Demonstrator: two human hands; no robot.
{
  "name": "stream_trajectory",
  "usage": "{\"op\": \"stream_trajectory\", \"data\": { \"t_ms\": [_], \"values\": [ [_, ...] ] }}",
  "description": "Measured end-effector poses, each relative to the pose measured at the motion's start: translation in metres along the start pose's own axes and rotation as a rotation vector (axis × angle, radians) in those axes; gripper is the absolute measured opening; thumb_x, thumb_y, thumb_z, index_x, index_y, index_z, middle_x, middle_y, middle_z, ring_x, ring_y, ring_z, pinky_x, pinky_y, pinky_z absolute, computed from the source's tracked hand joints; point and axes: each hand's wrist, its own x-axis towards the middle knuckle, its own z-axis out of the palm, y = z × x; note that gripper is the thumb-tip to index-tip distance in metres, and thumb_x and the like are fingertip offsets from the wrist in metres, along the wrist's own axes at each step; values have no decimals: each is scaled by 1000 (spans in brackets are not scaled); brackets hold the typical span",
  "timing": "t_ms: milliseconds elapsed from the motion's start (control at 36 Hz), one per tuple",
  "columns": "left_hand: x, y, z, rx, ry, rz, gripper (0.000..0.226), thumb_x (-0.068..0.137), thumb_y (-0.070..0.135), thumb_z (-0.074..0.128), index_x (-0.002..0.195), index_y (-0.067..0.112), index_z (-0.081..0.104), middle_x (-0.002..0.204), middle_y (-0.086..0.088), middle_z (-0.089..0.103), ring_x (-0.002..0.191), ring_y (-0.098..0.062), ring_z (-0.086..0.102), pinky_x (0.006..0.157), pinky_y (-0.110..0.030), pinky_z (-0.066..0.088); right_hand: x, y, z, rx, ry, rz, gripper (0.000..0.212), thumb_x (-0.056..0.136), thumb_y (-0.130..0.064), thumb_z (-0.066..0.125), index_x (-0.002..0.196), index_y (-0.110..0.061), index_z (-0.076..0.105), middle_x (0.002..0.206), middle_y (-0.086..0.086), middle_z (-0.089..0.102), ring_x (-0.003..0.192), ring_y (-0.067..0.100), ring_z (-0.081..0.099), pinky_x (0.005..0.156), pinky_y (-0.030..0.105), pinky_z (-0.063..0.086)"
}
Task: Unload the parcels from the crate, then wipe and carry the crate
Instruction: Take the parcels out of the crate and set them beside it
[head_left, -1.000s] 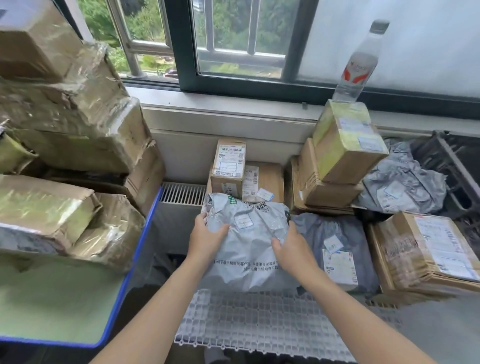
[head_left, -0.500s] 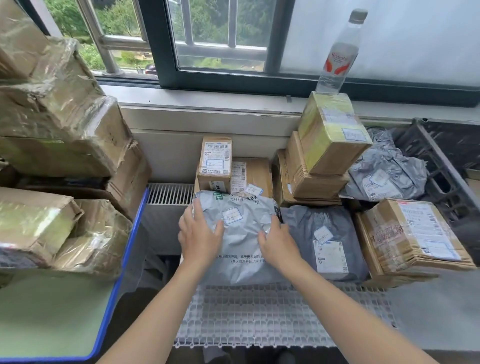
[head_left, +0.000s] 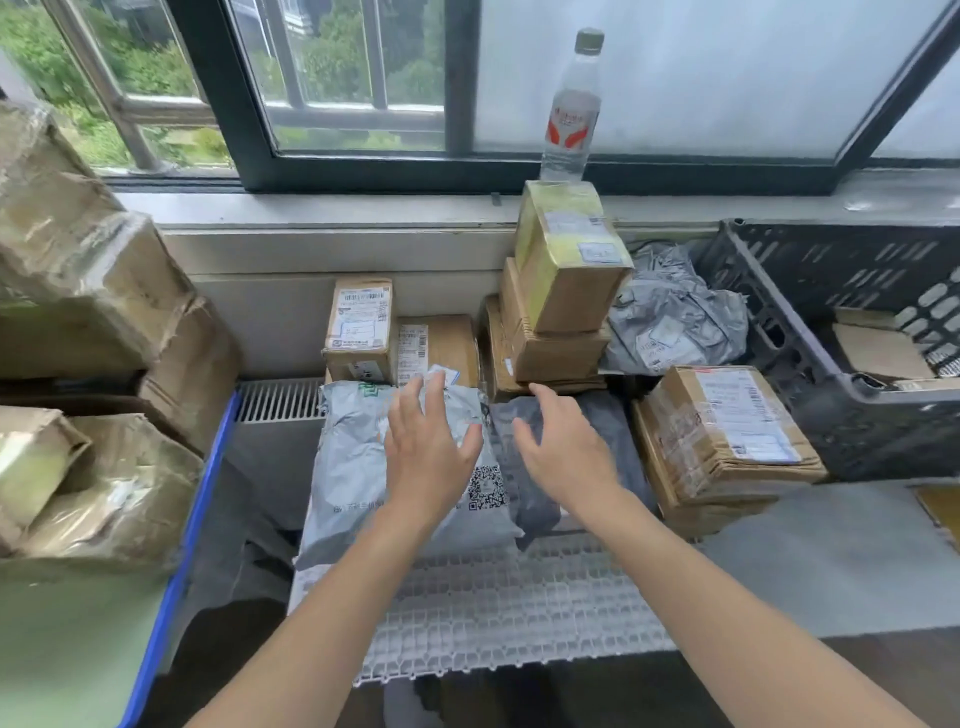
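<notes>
My left hand (head_left: 431, 457) and right hand (head_left: 566, 457) hang spread, gripping nothing, over the pale grey plastic mailer bag (head_left: 358, 457) at centre. Far right, the dark slatted plastic crate (head_left: 779, 332) holds a flat cardboard box (head_left: 878, 351): probably light and stiff; I'd take its edges.

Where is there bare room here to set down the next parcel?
The near strip of the white grid mat, in front of the light grey mailer, is bare; so is the grey surface before the taped carton. Along the wall, stacked boxes crowd in.
</notes>
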Motion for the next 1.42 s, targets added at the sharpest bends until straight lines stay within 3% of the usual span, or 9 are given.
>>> {"op": "stream_trajectory", "data": {
  "t_ms": [250, 444, 667, 889, 1083, 1417],
  "values": [
    [-30, 121, 50, -24, 30, 107, 68, 94, 35, 58, 151, 14, 28, 151, -11, 27, 140, -29, 23, 113, -46, 28, -27, 94, -94, -31, 161, -150, 57, 99, -42, 47, 151, -24, 30, 142, 1, 44, 124, 22, 48, 95, 37, 45],
    [-56, 228, 86, -52, 104, 193, 65, 96, 33, 57, 151, 13, 29, 152, -10, 28, 141, -27, 23, 112, -40, 25, -49, 181, -179, -84, 303, -252, 59, 96, -37, 55, 149, -21, 35, 138, 2, 48, 129, 19, 43, 99, 33, 39],
    [-53, 318, 121, -8, 94, 297, 66, 96, 37, 55, 151, 14, 26, 152, -9, 29, 142, -26, 22, 116, -42, 25, -38, 262, -256, -139, 362, -275, 63, 94, -38, 59, 149, -19, 36, 140, 3, 48, 130, 21, 41, 103, 32, 37],
    [-22, 390, 164, -19, 23, 392, 66, 96, 37, 53, 152, 17, 25, 150, -6, 27, 140, -25, 18, 114, -42, 27, 3, 325, -300, -228, 336, -165, 65, 93, -45, 56, 151, -26, 31, 145, 1, 42, 134, 19, 36, 103, 34, 37],
    [17, 435, 220, 20, -134, 431, 64, 97, 39, 51, 152, 18, 24, 153, -7, 25, 142, -26, 17, 111, -42, 30, 32, 382, -334, -287, 264, -2, 67, 93, -48, 55, 151, -29, 28, 146, 1, 40, 135, 21, 35, 105, 37, 36],
    [65, 476, 297, 142, -256, 401, 65, 97, 39, 52, 152, 17, 24, 152, -9, 26, 141, -29, 20, 104, -42, 39, 124, 465, -361, -430, -56, 193, 70, 93, -57, 51, 152, -30, 24, 152, 6, 31, 132, 31, 41, 100, 46, 44]
  ]
}}
